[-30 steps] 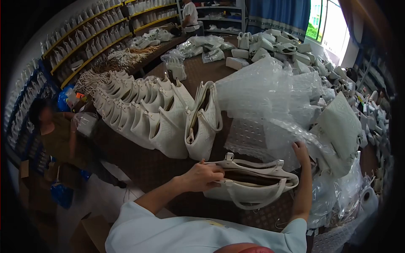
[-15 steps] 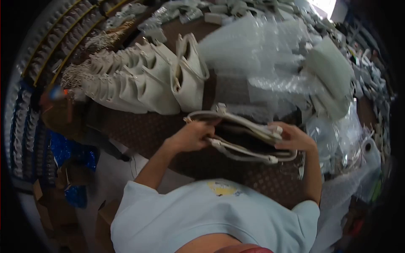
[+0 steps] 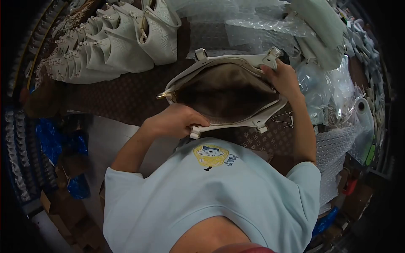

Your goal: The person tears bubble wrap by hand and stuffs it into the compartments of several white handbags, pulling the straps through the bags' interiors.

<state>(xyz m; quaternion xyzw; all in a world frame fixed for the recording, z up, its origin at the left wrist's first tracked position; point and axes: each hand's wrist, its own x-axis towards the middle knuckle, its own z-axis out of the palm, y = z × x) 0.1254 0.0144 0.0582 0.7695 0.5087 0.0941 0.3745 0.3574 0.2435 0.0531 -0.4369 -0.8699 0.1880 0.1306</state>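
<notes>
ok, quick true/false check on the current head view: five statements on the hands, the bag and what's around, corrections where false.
1. The left hand and right hand both hold the same pale bag. True.
2. That bag's mouth is closed. False: it is spread open, with the brown lining showing.
3. The row of pale bags stands to the person's right. False: it stands to the left.
4. A roll of clear film is on the person's right. True.
5. The shirt is plain. False: it has a yellow print on the front.
</notes>
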